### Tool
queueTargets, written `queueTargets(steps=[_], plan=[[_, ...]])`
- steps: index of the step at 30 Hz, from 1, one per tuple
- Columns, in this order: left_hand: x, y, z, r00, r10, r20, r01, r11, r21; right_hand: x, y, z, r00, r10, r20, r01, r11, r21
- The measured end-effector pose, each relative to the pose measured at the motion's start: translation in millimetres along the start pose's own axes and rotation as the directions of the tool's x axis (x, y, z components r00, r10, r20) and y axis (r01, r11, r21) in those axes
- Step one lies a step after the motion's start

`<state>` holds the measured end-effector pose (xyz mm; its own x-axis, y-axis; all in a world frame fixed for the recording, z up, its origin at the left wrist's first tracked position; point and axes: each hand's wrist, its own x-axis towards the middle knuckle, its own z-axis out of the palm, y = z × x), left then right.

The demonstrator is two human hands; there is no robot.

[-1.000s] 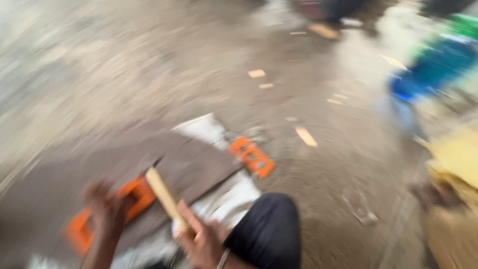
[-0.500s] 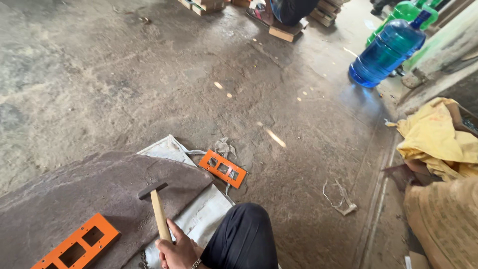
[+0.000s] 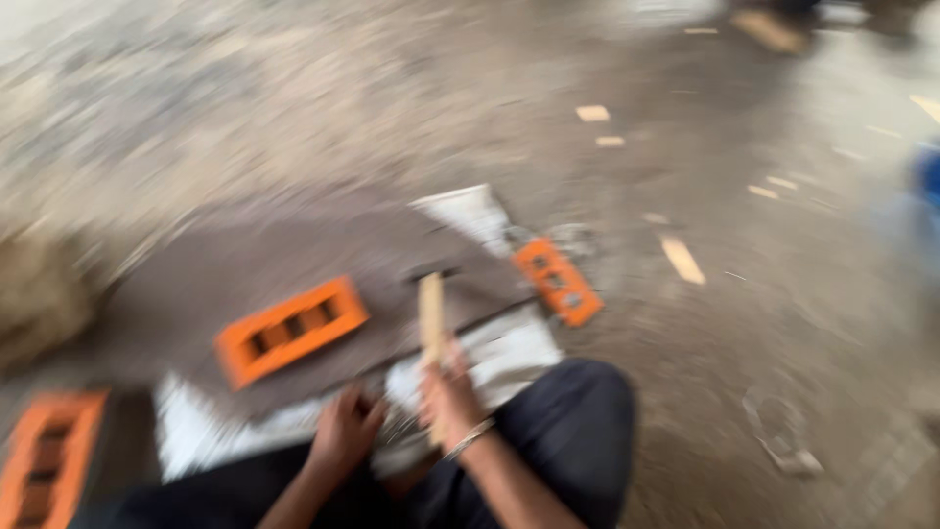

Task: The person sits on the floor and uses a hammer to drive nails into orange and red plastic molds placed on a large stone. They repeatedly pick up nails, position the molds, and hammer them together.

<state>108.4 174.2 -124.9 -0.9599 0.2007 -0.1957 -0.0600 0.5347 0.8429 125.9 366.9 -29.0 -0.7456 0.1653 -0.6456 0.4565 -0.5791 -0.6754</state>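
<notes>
Right hand: the right hand [image 3: 452, 397] is wrapped around the lower end of a pale wooden hammer handle [image 3: 431, 315], grip pressed together on the wood.
Hammer axis: the handle runs nearly straight away from the person, up from the fist toward the dark hammer head [image 3: 431, 274], which is blurred and sits crosswise at the far end.
Landmark: everything reads off the dark grey sheet [image 3: 294, 264] spread on the floor [image 3: 294, 108].
Hammer head place: over the near right part of the grey sheet, short of its right edge; touching or just above, the blur won't let me tell.
Left hand: the left hand [image 3: 345, 431] is down at the near edge of the grey sheet, fingers curled on white material [image 3: 509, 358] under it; pinching or only pressing, I cannot tell.
Nearer hand: the right one owns the hammer; the left lies just beside it, lower and to the left.
Orange blocks: one orange slotted block [image 3: 291, 330] lies on the sheet, left of the handle; a second orange block [image 3: 558, 281] lies just off the sheet's right edge; a third orange piece [image 3: 44, 460] sits off its near left corner.
Knee: dark trouser knee [image 3: 568, 421] right of the fist.
</notes>
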Motion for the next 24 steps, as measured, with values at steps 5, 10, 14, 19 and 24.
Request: queueTargets(steps=[5,10,14,19,24], plan=[[6.5,44.0,-85.5,0.993,-0.082,-0.084,0.062,0.973,-0.221,1.9,1.6,11.2,0.998,-0.050,-0.038,0.045,0.991,-0.129],[16.4,47.2,-160.5,0.922,-0.267,-0.281,0.156,0.919,-0.363,-14.5,-4.7,37.0,0.999,-0.010,-0.052,-0.001,0.979,-0.206],[36.8,30.2,-191.5,0.874,-0.249,-0.417,-0.033,0.826,-0.563,-21.7,-6.9,49.5,0.999,-0.043,-0.031,0.035,0.970,-0.240],[61.1,18.9,-196.0,0.864,-0.200,-0.462,0.093,0.965,-0.244,-20.4,-3.9,56.1,0.998,-0.060,-0.035,0.049,0.964,-0.262],[73.6,13.8,-195.1,0.886,-0.084,-0.456,0.056,0.996,-0.076,-22.9,-4.4,65.0,0.995,-0.067,-0.067,0.044,0.952,-0.302]])
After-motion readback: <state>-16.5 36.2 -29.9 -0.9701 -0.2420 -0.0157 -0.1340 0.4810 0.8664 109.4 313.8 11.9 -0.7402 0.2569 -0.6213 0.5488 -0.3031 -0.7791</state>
